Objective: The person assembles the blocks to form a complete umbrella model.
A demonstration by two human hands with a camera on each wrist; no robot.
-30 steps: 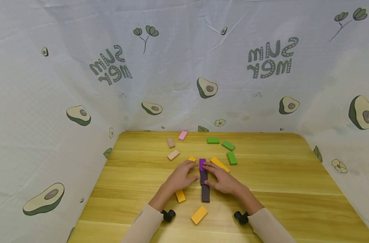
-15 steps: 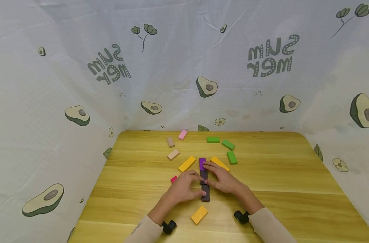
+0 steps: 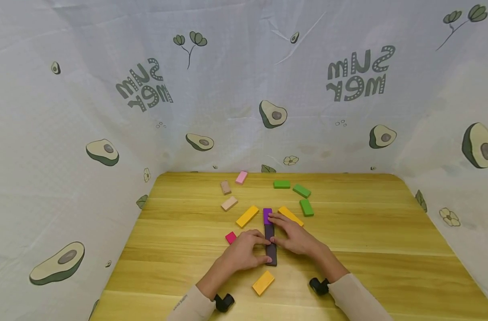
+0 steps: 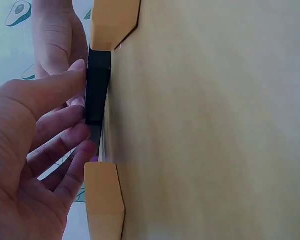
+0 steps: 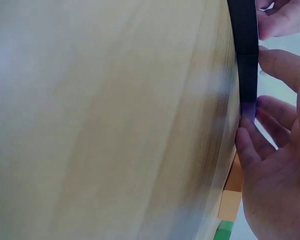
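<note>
Two dark blocks lie end to end in a straight row in the head view, the far one (image 3: 270, 230) meeting a purple block (image 3: 267, 213) at its far end. My left hand (image 3: 244, 252) rests its thumb and index fingertips on the near dark block (image 3: 271, 254), fingers spread along its length. From the other side my right hand (image 3: 296, 236) lays its index fingertip on the purple block and its thumb by the joint between the dark blocks. The right wrist view shows a right thumb (image 5: 280, 65) against the dark row (image 5: 244, 27), other fingers near its purple end.
Yellow blocks lie left (image 3: 247, 216) and right (image 3: 291, 216) of the row, and another yellow block (image 3: 263, 282) nearer me. A red block (image 3: 230, 237) is beside my left hand. Farther back are green blocks (image 3: 302, 191), tan blocks (image 3: 229, 203) and a pink block (image 3: 241, 177).
My left hand has come back from beside the purple block to the near dark block. That block now lines up with the row. My right hand has stayed in place.
</note>
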